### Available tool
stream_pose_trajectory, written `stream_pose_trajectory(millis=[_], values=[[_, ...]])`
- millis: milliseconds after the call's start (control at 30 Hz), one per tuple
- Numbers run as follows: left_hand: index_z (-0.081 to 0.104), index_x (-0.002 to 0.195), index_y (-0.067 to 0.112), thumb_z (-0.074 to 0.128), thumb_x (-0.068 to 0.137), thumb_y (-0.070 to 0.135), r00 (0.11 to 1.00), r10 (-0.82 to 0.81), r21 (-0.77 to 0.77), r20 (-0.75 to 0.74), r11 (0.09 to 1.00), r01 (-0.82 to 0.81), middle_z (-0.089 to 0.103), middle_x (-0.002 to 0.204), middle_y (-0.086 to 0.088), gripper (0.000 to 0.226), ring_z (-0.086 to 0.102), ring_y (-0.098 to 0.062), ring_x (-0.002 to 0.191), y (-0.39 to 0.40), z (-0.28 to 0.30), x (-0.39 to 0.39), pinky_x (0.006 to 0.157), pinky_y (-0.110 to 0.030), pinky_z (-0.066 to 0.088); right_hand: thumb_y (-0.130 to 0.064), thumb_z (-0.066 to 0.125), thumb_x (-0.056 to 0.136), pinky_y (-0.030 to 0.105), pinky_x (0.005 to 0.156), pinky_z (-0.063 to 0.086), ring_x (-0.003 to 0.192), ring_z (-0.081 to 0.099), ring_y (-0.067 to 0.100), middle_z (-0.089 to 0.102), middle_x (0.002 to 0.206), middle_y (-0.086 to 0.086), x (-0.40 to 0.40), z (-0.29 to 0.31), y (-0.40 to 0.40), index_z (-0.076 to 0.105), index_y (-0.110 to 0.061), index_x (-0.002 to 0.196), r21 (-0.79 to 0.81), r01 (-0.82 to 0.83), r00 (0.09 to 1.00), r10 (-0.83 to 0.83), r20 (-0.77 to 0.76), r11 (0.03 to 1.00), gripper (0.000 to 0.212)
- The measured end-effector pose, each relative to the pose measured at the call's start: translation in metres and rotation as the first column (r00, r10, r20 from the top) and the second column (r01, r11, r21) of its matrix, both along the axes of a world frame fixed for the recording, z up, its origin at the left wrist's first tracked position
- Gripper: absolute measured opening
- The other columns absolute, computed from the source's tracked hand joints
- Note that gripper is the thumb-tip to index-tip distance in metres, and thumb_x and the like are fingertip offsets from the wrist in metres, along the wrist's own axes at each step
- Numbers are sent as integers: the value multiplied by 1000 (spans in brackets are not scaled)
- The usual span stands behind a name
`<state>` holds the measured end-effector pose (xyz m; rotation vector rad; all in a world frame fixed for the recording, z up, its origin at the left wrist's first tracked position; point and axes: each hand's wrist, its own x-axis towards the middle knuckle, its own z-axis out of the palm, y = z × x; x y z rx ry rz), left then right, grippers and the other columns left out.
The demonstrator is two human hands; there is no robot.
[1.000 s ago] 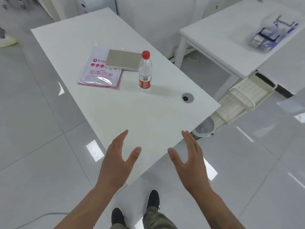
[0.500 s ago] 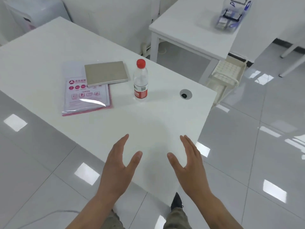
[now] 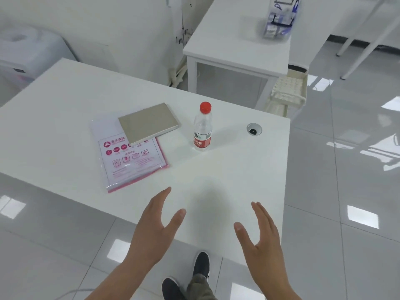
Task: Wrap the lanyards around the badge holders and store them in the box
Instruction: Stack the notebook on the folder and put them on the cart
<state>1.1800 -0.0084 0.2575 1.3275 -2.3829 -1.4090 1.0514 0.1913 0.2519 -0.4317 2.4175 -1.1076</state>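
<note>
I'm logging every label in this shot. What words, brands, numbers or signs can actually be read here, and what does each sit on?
Nothing can be quoted with confidence.
Plastic sleeve: red triangle logo, red heading characters, round red icons and lines of small print, all too blurred to read.
Water bottle: red label with white characters, too small to read.
Grey board: no text visible.
Clear box on the far table: blue and black contents, blurred, no readable text.
</note>
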Motion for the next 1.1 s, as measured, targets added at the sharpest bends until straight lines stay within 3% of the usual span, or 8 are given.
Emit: stream_pose_trajectory(millis=[400, 567, 700, 967, 1100], values=[[36, 142, 44, 51, 81, 69, 998, 55, 2, 15, 998, -55, 45, 142, 17, 68, 48, -9, 128, -59, 0, -12, 106, -43, 45, -56, 53, 89, 21, 100, 28, 140, 15, -11, 22, 149, -35, -36, 4, -65, 28, -47, 145, 11, -51, 998, 51, -40, 999, 62], [39, 135, 47, 54, 85, 59, 999, 35, 29, -28, 999, -34, 48, 130, 21, 54, 52, -9, 119, -115, -12, -11, 97, -32, 46, -56, 53, 90, 21, 102, 28, 138, 19, -11, 25, 148, -34, -19, -4, -111, 29, -46, 144, 26, -5, 998, 6, -54, 1000, 61], [42, 138, 43, 58, 92, 46, 998, 17, 66, -56, 998, -13, 50, 132, 18, 48, 53, -8, 117, -179, -16, 5, 95, -29, 43, -55, 53, 90, 19, 101, 26, 138, 19, -10, 26, 149, -32, 11, -10, -171, 28, -45, 145, 27, 50, 998, -49, -25, 998, 62], [39, 138, 45, 53, 92, 51, 975, -218, 79, 40, 974, 214, 44, 130, 24, 49, 51, -7, 114, -311, -18, 35, 93, -29, 44, -52, 54, 91, 26, 105, 33, 132, 32, -5, 37, 139, -31, 72, -3, -276, 33, -45, 143, 51, 266, 963, -267, 22, 963, 57], [44, 139, 35, 58, 94, 42, 986, -148, 156, 81, 978, 135, 49, 135, 19, 47, 53, -9, 118, -346, -32, 37, 95, -33, 45, -44, 61, 89, 30, 104, 37, 126, 45, 1, 50, 131, -28, 93, -8, -291, 44, -41, 137, 51, 385, 917, -389, 88, 921, 50]])
